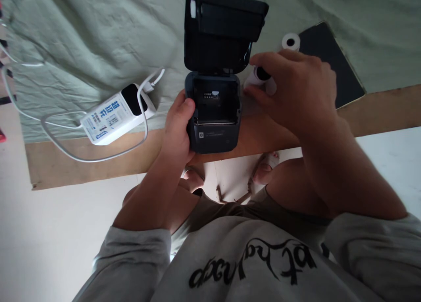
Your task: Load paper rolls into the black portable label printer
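A small black thermal printer (pixel 215 137) is near the table's front edge with its lid (pixel 223 30) swung up and back. Its paper bay shows with no roll in it. My left hand (pixel 179 124) grips the printer's left side, thumb at the rim of the bay. To the right of the printer, my right hand (pixel 296 87) has its thumb and index finger around a white paper roll (pixel 252 79), whose dark core end faces up. The other fingers of that hand are curled and partly hidden. A second white paper roll (pixel 284 41) stands just beyond it.
On the left lies a white power bank (pixel 112 117) with a looped white cable (pixel 75 158). A dark flat tablet-like slab (pixel 329 60) rests at the right. Wrinkled green cloth (pixel 108 25) covers the table, leaving a brown front edge (pixel 384 109).
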A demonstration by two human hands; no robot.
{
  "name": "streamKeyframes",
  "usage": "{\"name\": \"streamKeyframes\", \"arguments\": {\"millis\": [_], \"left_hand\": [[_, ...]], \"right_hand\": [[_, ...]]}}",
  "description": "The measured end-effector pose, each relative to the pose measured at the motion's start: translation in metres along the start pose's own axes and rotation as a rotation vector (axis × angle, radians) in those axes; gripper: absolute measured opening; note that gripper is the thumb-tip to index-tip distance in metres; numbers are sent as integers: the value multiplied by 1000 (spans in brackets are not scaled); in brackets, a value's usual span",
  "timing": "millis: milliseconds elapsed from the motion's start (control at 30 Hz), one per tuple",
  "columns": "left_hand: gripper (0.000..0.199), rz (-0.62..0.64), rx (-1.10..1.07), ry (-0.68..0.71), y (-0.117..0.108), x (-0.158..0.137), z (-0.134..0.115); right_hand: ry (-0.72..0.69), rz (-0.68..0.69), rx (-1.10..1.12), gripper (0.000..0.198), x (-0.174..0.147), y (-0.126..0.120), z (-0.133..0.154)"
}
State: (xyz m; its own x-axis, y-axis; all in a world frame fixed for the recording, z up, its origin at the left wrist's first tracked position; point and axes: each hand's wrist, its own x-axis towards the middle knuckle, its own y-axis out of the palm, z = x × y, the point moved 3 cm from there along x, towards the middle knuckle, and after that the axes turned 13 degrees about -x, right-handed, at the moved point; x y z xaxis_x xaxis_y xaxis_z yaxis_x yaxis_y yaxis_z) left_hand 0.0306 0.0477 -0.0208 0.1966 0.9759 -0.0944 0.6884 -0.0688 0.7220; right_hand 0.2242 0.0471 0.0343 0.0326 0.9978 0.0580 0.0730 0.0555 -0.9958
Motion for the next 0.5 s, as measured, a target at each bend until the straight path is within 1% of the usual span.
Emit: {"name": "streamKeyframes", "arguments": {"millis": [133, 267, 400, 500], "left_hand": [[23, -8, -1, -3, -1, 0, 0], [22, 10, 10, 0, -1, 0, 1], [23, 14, 36, 7, -2, 0, 1], [24, -5, 33, 0, -2, -1, 0]], "right_hand": [[7, 42, -32, 42, -2, -5, -1], [51, 50, -29, 50, -3, -11, -2], [39, 57, -53, 47, -6, -16, -1], [58, 47, -98, 50, -10, -18, -2]]}}
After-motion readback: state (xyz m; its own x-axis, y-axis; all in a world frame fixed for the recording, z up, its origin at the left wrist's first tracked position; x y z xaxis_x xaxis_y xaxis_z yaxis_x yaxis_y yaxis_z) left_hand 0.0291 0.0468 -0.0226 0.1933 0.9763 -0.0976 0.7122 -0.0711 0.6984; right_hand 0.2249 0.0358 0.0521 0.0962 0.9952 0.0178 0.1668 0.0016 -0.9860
